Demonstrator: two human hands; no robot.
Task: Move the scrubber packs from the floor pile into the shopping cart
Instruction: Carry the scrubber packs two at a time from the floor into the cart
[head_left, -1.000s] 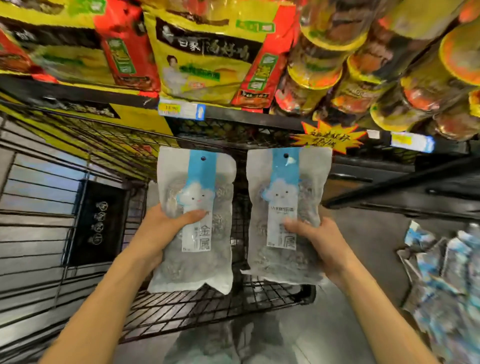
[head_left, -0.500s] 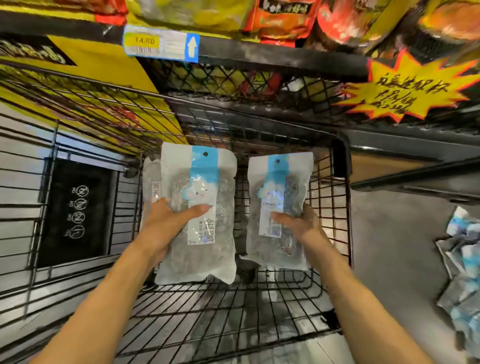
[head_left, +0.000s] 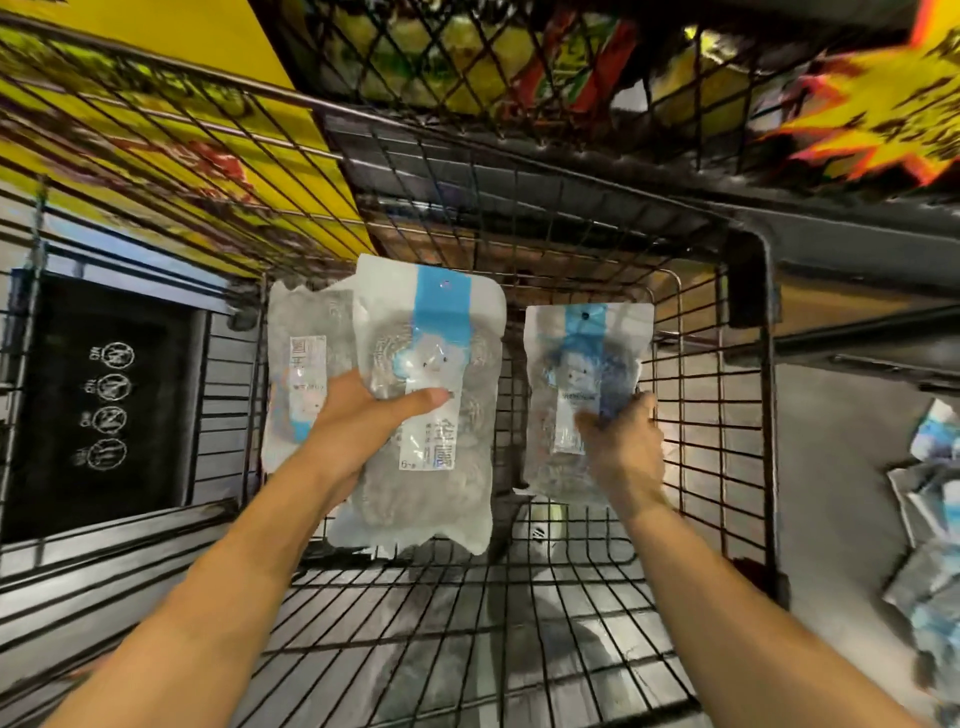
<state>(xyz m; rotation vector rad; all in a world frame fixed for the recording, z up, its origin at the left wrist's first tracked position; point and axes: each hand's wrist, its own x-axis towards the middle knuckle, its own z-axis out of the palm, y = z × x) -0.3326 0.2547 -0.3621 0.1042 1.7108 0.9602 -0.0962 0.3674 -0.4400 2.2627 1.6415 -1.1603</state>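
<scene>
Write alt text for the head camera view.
Two bare hands hold scrubber packs inside a wire shopping cart: the left hand grips one pack in front of another pack, the right hand grips a third. More packs lie piled on the floor at right.

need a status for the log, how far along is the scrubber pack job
Done: one pack stands against the shopping cart wall. In hand: left hand and right hand each hold a pack over the basket. Left: the floor pile remains.
</scene>
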